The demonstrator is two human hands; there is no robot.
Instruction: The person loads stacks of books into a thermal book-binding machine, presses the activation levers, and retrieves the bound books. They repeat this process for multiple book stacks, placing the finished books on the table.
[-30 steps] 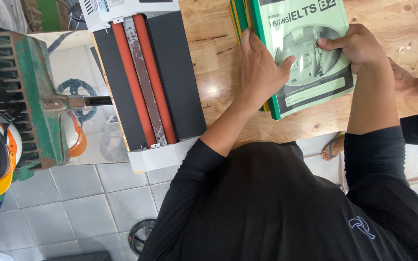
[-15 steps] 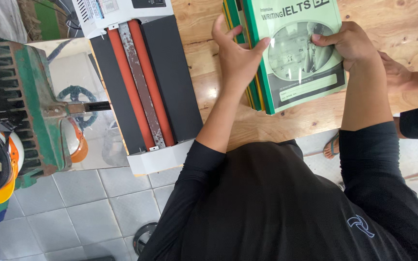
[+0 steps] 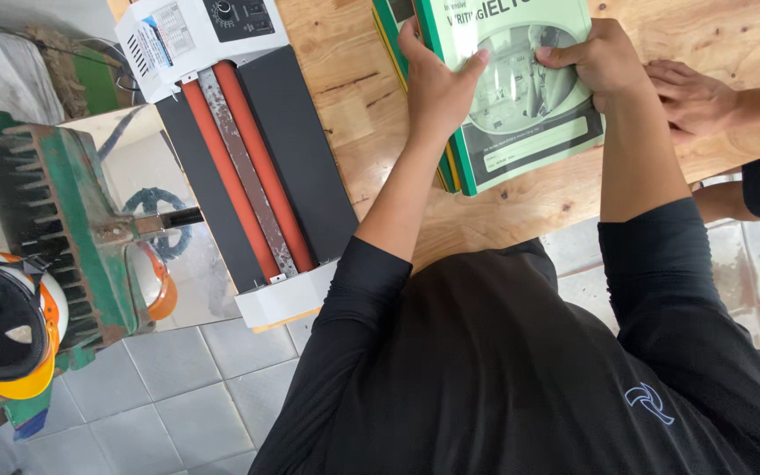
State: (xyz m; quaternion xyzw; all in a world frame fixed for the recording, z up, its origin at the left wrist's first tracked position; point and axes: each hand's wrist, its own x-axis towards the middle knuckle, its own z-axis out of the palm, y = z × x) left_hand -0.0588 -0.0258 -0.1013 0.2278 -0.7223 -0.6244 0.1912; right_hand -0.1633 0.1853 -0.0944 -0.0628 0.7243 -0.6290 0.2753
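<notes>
Both arms reach forward from the body, sleeves pushed up to the elbows and forearms bare. The left hand (image 3: 437, 84) is held palm down, fingers spread and curled, thumb (image 3: 472, 66) pointing toward the other hand. The right hand (image 3: 600, 62) is also palm down, fingers bent in a loose grip, fingertips turned toward the left hand. The two hands are near each other, not touching, wrists straight.
</notes>
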